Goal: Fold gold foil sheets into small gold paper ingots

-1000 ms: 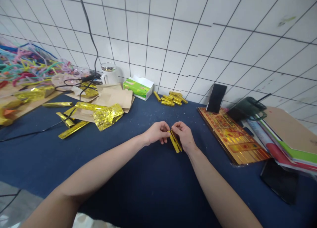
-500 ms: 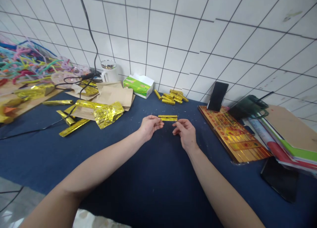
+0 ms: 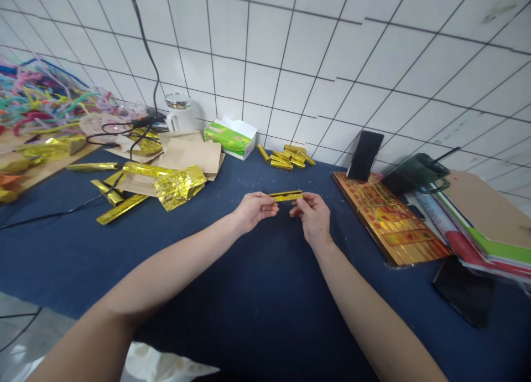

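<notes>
Clock centred on the gold foil strip (image 3: 286,197), 12 toward the wall (image 3: 265,50). The strip lies crosswise between the hands, its long line running roughly 9 to 3, two narrow bands showing; whether they are one folded piece cannot be told. Left hand (image 3: 254,211): narrow, thumb and fingertips pinching the 9 o'clock end. Right hand (image 3: 314,217): narrow too, thumb and finger on the 3 o'clock end, other fingers curled beneath. Strip sits just beyond both palms; touching the desk (image 3: 257,293) or lifted, cannot tell.

Edges and room: a pile of gold rolls (image 3: 288,157) at 12, near, close to the wall. Tissue pack (image 3: 231,138) toward 11. Crumpled foil (image 3: 180,188) at 9, well apart from the left hand, open blue surface between. A gold-and-red board (image 3: 398,235) at 3, its near edge past a narrower open stretch beside the right hand. Phone (image 3: 365,156) leans at 2. Widest open room at 6, between the forearms. Desk edge shows far out at 8, floor (image 3: 20,332) below it.
</notes>
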Demonstrator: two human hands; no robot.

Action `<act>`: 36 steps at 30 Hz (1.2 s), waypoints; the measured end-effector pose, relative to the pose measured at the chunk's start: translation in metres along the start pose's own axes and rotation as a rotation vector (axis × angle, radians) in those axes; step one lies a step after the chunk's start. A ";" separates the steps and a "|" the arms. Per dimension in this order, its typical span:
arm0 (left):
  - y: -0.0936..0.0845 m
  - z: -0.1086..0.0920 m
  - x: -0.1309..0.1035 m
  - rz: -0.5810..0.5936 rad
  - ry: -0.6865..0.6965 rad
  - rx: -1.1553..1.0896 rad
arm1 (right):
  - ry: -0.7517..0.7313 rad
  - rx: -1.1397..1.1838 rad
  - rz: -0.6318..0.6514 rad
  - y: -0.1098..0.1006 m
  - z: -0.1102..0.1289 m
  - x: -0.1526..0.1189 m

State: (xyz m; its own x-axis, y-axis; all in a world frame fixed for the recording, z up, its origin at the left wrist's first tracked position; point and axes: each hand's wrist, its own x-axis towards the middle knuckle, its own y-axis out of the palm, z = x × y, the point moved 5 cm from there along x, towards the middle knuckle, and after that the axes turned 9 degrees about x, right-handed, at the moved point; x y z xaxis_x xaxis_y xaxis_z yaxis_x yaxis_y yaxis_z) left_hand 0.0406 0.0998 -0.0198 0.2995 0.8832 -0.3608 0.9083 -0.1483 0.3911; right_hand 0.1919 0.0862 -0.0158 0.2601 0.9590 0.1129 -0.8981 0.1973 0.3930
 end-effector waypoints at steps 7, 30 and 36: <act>-0.004 -0.008 0.000 -0.031 0.040 0.156 | 0.085 0.039 -0.012 -0.001 -0.001 0.002; -0.001 -0.017 -0.001 -0.002 0.154 0.502 | 0.139 -0.059 0.173 0.002 -0.006 -0.001; 0.003 -0.019 0.000 0.058 0.301 0.671 | 0.139 -0.041 0.168 0.002 -0.006 0.000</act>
State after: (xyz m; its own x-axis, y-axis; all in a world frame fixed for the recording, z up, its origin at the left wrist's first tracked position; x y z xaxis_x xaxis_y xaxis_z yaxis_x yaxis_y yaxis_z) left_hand 0.0373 0.1076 -0.0022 0.3467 0.9354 -0.0696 0.9057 -0.3531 -0.2344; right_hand 0.1877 0.0874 -0.0208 0.0570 0.9973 0.0452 -0.9389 0.0382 0.3420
